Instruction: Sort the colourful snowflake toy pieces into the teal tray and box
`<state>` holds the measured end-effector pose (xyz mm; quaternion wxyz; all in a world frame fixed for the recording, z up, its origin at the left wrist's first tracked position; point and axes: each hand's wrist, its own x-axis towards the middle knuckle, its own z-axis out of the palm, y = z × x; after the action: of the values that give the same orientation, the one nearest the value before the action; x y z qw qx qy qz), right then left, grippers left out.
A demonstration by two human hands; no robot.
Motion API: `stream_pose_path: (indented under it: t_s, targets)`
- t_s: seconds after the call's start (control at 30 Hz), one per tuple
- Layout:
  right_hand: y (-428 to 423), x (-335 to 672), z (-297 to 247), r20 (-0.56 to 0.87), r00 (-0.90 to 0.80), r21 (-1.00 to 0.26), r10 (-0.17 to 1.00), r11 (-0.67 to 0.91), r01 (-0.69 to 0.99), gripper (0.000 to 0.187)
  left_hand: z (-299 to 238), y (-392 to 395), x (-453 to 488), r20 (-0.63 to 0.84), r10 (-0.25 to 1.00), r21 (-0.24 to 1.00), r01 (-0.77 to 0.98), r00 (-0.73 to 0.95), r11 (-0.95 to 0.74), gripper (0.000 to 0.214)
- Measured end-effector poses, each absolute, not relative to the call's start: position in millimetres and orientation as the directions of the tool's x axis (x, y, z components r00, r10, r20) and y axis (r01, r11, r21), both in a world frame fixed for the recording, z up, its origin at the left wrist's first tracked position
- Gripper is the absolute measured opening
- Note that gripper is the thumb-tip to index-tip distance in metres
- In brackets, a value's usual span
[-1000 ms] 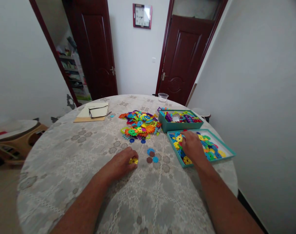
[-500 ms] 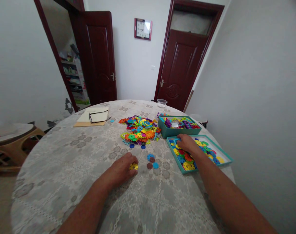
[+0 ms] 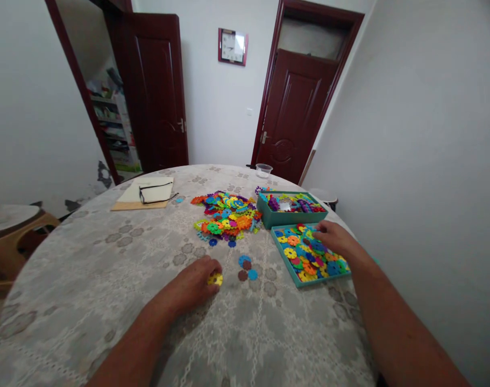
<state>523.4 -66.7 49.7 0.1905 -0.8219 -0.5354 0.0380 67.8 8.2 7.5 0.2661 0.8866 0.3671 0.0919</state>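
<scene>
Left hand [image 3: 193,285] rested on table [image 3: 212,344], pinching yellow piece [image 3: 215,279]; right hand [image 3: 336,239], well apart, reached over tray [image 3: 323,280], grip unclear.

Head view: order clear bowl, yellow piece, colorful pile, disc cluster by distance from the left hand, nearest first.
1. Yellow piece, in left hand
2. Disc cluster, to its right
3. Colorful pile, farther forward
4. Clear bowl, farthest forward

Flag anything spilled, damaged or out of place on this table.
A blue piece lies alone by the glasses, away from the pile, so it looks stray. The pile sits loose on the table, outside the tray and box, possibly on purpose. I see no damage.
</scene>
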Motion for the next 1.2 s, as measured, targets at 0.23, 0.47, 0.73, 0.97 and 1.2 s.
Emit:
stream_pose_path:
  t_s: [0.23, 0.47, 0.73, 0.97, 1.2]
  targets:
    - [-65, 520, 63, 0.236, 0.442, -0.546, 0.866, -0.258, 0.797, 0.028, 11, 8, 68, -0.078, 0.748, 0.519, 0.667, 0.659, -0.534, 0.020]
    - [-14, 520, 81, 0.333, 0.651, -0.771, 0.682, -0.200, 0.604, 0.028, 9, 11, 71, -0.039, 0.747, 0.601, 0.613, 0.663, -0.513, 0.014]
    - [15, 513, 74, 0.240, 0.664, -0.889, 0.708, -0.114, 0.443, 0.044, 2, 15, 76, 0.061, 0.733, 0.618, 0.550, 0.678, -0.561, 0.020]
    - [-29, 448, 59, 0.224, 0.375, -0.773, 0.900, -0.070, 0.630, 0.026, 6, 11, 80, 0.067, 0.759, 0.615, 0.572, 0.648, -0.542, 0.018]
    - [-62, 353, 40, -0.052, -0.074, -0.506, 0.996, 0.038, 0.862, 0.018, -5, 15, 81, 0.137, 0.728, 0.600, 0.528, 0.672, -0.601, 0.019]
